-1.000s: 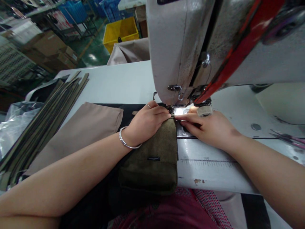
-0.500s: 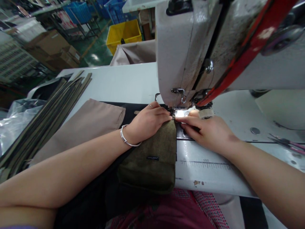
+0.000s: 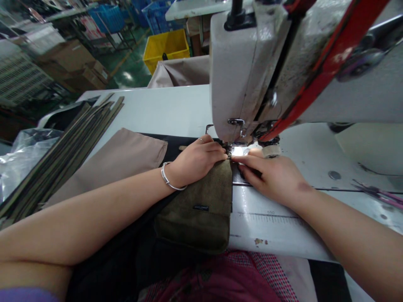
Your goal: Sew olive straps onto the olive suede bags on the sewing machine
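Under the sewing machine head [image 3: 242,84] lies an olive fabric pouch [image 3: 201,188] with a small dark label, on top of black fabric [image 3: 176,142]. My left hand [image 3: 197,161] is closed on its upper edge, fingers together and tips beside the presser foot [image 3: 229,149]; the thumb is hidden. From the other side, my right hand [image 3: 272,174] reaches to the same corner. Its index finger is stretched out, touching the edge by the foot, with a gap to the finger below. A lamp lights this spot.
A beige fabric piece [image 3: 126,155] and a bundle of olive strips [image 3: 69,155] lie at left, near clear plastic [image 3: 25,155]. Thread snips [image 3: 378,193] rest at right. Beyond the table [image 3: 170,105] stand a yellow crate [image 3: 166,46] and cardboard boxes [image 3: 75,63].
The view has shifted slightly. Both hands keep nearly the same place at the presser foot, and any movement of the pouch is too small to tell.
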`<state>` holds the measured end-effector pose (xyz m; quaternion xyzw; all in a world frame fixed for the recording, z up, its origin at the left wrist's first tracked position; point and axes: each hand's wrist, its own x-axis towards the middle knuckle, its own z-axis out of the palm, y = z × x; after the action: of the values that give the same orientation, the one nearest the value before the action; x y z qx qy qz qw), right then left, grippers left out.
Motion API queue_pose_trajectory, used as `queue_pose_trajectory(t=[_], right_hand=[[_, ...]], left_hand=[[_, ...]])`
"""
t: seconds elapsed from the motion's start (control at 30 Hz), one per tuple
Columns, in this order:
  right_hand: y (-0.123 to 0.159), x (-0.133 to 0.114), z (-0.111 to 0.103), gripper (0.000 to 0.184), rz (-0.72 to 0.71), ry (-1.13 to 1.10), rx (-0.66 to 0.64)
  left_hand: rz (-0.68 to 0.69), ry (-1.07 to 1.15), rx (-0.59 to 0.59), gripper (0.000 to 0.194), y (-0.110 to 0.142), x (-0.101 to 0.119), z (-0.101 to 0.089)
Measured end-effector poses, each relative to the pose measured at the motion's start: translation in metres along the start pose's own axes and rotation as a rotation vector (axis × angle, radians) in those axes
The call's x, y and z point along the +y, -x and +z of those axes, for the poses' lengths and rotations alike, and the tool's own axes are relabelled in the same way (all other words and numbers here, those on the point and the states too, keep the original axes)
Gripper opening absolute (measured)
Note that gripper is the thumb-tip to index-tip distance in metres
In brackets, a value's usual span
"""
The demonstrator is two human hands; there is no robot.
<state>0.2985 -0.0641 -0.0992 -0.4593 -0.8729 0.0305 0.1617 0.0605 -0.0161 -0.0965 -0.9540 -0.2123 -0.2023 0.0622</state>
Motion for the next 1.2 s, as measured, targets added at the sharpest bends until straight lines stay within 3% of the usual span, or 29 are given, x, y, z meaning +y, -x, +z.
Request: queue_pose_trajectory(t=[0.23, 0.43, 1.03, 1.1, 1.2], right_hand=[[-0.002, 0.000, 0.000, 0.035, 0.015, 0.036, -0.017], [-0.001, 0.001, 0.002, 0.035, 0.015, 0.035, 0.001], [-0.002, 0.010, 0.008, 0.034, 0.054, 0.034, -0.003], [-0.002, 0.012, 0.009, 0.033, 0.056, 0.005, -0.007], [-0.003, 0.014, 0.011, 0.033, 0.048, -0.055, 0.001]], left_hand=[[-0.044, 0.008, 0.052, 0.022, -0.004, -0.001, 0.002], [-0.114, 0.029, 0.049, 0.021, -0.005, -0.005, 0.005], [-0.141, 0.089, -0.006, 0.022, -0.005, -0.004, 0.007], [-0.159, 0.094, -0.043, 0.023, -0.009, -0.008, 0.007], [-0.106, 0.161, -0.219, 0.025, -0.012, -0.016, -0.010]])
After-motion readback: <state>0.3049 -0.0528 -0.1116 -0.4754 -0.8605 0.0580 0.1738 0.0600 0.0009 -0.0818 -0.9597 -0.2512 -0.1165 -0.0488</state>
